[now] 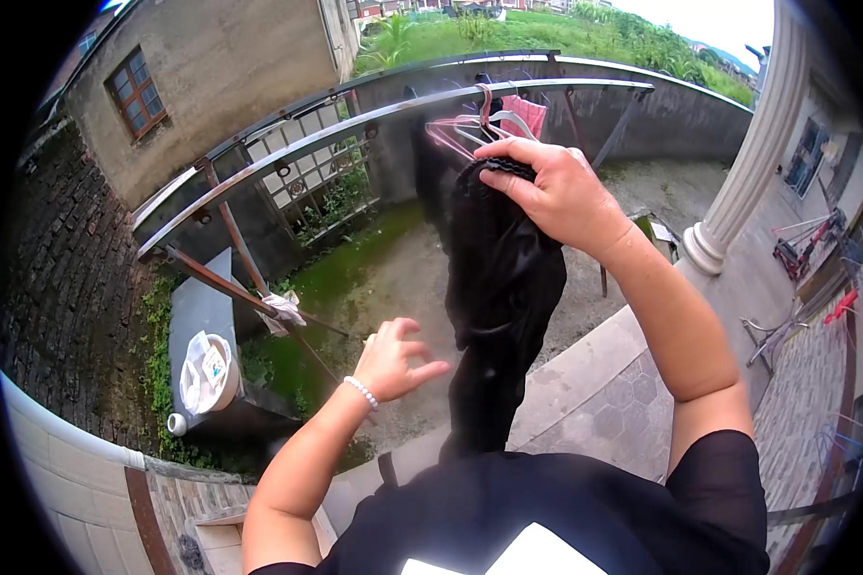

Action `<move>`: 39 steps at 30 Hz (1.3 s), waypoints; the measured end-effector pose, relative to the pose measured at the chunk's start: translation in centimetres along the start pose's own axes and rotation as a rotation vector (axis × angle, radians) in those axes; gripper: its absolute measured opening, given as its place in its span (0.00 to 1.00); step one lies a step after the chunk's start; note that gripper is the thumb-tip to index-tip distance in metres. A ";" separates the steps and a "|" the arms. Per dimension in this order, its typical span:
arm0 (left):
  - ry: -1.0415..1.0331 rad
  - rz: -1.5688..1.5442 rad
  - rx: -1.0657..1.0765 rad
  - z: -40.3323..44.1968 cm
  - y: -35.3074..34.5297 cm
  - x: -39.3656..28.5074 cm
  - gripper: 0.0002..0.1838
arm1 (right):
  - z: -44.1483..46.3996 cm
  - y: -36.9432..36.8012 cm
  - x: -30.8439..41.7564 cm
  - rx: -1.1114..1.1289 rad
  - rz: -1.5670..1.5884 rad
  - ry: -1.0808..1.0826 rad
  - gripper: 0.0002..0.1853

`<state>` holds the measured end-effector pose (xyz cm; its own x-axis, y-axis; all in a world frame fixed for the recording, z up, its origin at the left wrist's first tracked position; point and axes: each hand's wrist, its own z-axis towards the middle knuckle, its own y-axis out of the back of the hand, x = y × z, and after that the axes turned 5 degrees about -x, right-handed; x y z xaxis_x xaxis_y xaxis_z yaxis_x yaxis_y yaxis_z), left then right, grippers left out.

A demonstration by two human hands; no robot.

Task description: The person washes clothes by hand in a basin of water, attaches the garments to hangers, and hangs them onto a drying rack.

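Observation:
My right hand (556, 187) is raised near the drying rail, fingers and thumb pinched on the gathered waistband of black pants (503, 278). The pants hang down in front of me, their lower end reaching my black top. Just beyond my right hand, several hangers (465, 125), pink and white among them, hang on the metal rail (384, 113). My left hand (393, 362), with a white bead bracelet at the wrist, is lower and to the left of the pants. It is open, fingers apart, touching nothing.
A pink cloth (524, 115) hangs behind the hangers. A white rag (283, 309) is tied on the rack's left leg. A tub with a plastic bag (201, 374) stands on a grey slab at left. A fluted column (738, 153) rises at right, beside a paved ledge (609, 402).

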<state>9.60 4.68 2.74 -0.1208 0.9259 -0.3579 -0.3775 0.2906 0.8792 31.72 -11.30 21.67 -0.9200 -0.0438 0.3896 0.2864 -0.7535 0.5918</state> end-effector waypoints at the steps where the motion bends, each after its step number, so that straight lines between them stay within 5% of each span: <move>1: 0.033 -0.144 0.026 -0.2 -0.1 0.7 0.14 | 0.4 0.2 -0.7 -0.027 0.059 -0.048 0.14; 4: 0.039 -0.407 -0.348 2.1 -0.2 0.7 0.11 | 1.1 0.0 -1.3 -0.037 0.134 -0.108 0.13; 6: -0.146 -0.324 -0.483 4.3 1.1 -1.8 0.19 | 1.7 -1.1 -0.5 -0.027 0.101 -0.062 0.13; 8: -0.095 -0.239 -0.582 6.1 0.9 -3.1 0.25 | 2.2 -1.9 1.1 0.010 0.143 -0.047 0.12; 11: 0.065 -0.338 -0.554 7.8 -2.5 0.3 0.28 | 3.1 -2.2 1.7 0.027 0.166 -0.054 0.12; 14: 0.084 -0.517 -0.143 7.9 -0.2 1.7 0.27 | 3.7 -1.6 -0.2 0.080 0.087 -0.103 0.14; 18: -0.063 -0.244 -0.277 7.7 6.2 4.9 0.18 | 3.8 1.4 -4.0 0.385 -0.214 -0.154 0.23; 20: 0.056 -0.176 -0.250 7.8 11.2 6.4 0.13 | 3.8 2.1 -6.6 0.528 -0.344 -0.280 0.22; 26: -0.020 0.327 -0.053 10.3 18.4 3.0 0.13 | 3.2 0.3 -10.7 0.529 -0.372 -0.248 0.16; 31: -0.012 0.236 -0.247 12.4 22.0 2.1 0.12 | 4.5 1.2 -12.1 0.409 0.190 -0.233 0.31; 34: 0.025 0.198 -0.221 12.8 23.8 2.8 0.15 | 5.2 2.4 -13.2 0.334 0.224 0.056 0.23; 39: 0.290 -0.417 -0.254 11.7 25.3 3.2 0.17 | 5.6 2.1 -14.1 0.371 0.515 -0.026 0.18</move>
<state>10.43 17.81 27.50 -0.1479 0.6308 -0.7618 -0.6523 0.5167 0.5545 46.83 -8.62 21.34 -0.6345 -0.3206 0.7033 0.7682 -0.3624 0.5278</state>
